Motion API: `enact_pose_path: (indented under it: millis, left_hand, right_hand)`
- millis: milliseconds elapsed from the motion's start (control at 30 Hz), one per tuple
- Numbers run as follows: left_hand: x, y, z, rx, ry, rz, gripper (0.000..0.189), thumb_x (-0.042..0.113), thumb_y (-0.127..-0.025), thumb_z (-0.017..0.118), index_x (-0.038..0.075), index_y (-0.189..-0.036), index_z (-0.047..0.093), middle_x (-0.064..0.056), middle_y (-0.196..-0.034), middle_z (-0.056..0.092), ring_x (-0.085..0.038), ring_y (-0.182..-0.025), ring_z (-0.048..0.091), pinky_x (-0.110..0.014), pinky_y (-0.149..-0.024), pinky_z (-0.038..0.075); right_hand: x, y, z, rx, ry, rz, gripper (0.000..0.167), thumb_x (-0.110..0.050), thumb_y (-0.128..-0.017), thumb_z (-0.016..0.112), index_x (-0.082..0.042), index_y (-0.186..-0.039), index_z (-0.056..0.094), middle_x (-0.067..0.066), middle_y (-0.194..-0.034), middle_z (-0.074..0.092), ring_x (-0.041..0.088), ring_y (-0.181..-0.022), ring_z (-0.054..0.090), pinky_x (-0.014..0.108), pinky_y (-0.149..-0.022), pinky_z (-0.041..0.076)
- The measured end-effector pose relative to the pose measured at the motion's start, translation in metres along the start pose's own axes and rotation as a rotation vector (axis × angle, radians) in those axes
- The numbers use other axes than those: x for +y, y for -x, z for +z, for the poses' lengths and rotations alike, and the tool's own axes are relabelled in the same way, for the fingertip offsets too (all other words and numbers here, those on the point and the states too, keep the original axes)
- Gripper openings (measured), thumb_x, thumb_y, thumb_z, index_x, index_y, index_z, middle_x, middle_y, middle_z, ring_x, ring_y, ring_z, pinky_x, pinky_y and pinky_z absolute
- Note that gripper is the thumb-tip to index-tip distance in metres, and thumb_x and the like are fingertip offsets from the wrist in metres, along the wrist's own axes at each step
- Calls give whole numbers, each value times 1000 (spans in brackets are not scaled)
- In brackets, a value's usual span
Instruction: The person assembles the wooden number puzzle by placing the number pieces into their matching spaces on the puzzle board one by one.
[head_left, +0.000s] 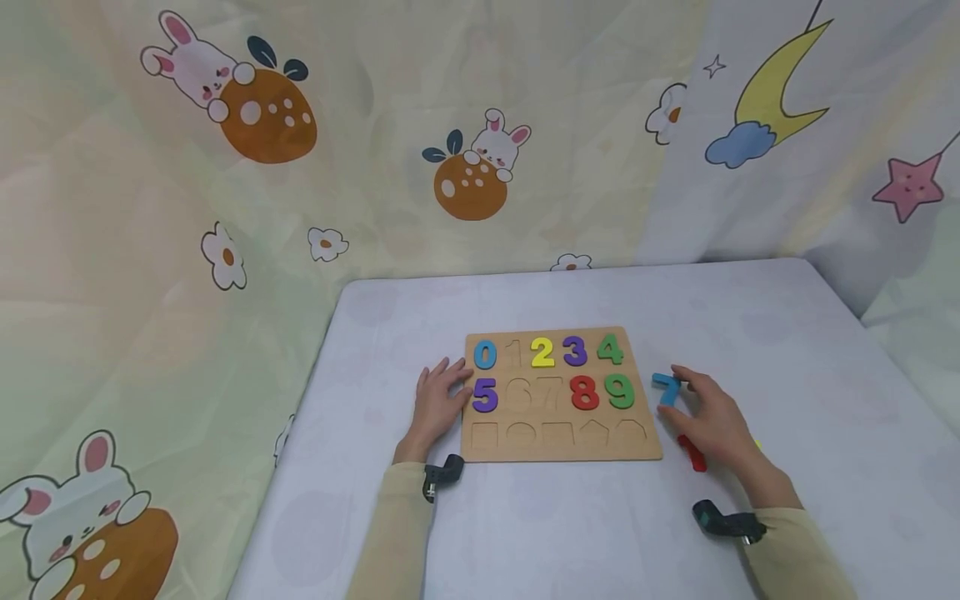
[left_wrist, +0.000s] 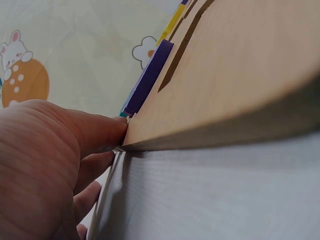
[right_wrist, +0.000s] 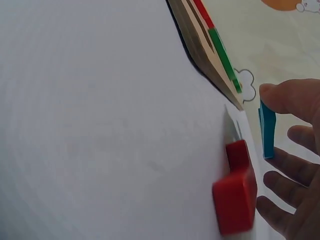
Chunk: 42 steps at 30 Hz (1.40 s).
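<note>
I see a white tabletop [head_left: 555, 533] with faint round spots, and a printed fabric backdrop [head_left: 375, 100] rising behind it and along its left side. Beyond the tabletop's far edge I make out a small rabbit on an orange fruit [head_left: 471, 200]; above its far right corner, a yellow moon [head_left: 759, 90], a blue cloud [head_left: 741, 144] and a pink star [head_left: 910, 185]. Left of the tabletop I have a larger printed rabbit [head_left: 67, 517].
</note>
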<state>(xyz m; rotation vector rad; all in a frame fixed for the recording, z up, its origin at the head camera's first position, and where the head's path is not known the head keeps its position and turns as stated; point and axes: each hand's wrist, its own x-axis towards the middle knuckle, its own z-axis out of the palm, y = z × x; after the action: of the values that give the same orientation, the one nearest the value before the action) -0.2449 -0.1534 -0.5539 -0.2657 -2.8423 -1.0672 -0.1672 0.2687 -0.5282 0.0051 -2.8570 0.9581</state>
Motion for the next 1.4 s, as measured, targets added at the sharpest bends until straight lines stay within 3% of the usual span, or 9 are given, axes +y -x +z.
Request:
enact_pose_path:
  millis: [300, 567, 933, 1400]
  left_hand:
    - [-1, -1, 0, -8, -1, -8, 32, 20, -92, 67, 16, -125, 67, 1, -144, 52, -23, -145, 30, -47, -123, 4]
    - [-1, 0, 0, 6, 12, -1, 32, 18, -91, 69, 15, -123, 68, -1, -143, 54, -25, -144, 32, -49, -122, 5]
    - [-1, 0, 1, 8, 15, -2, 32, 18, -91, 69, 14, -123, 68, -1, -143, 54, -25, -144, 32, -48, -122, 4]
    - [-1, -1, 1, -6, 20, -6, 32, 18, -92, 68, 15, -124, 67, 0, -144, 53, -23, -145, 30, -46, -123, 3]
  right_hand:
    - [-11, -3, 12, -3, -50, -63, 71, -20, -86, 74, -4, -146, 39, 26, -141, 44, 47, -127, 42, 67, -100, 39]
    - [-20, -7, 21, -39, -82, -46, 72, -22, -87, 73, -6, -147, 38, 22, -145, 42, 45, -133, 37, 68, -104, 35]
    - [-39, -16, 32, -38, -118, -110, 69, -16, -86, 74, -2, -144, 41, 22, -144, 44, 43, -133, 40, 62, -107, 37]
    - [-65, -22, 54, -83, -112, -89, 70, -24, -86, 75, -9, -145, 41, 17, -146, 44, 39, -135, 39, 59, -107, 39]
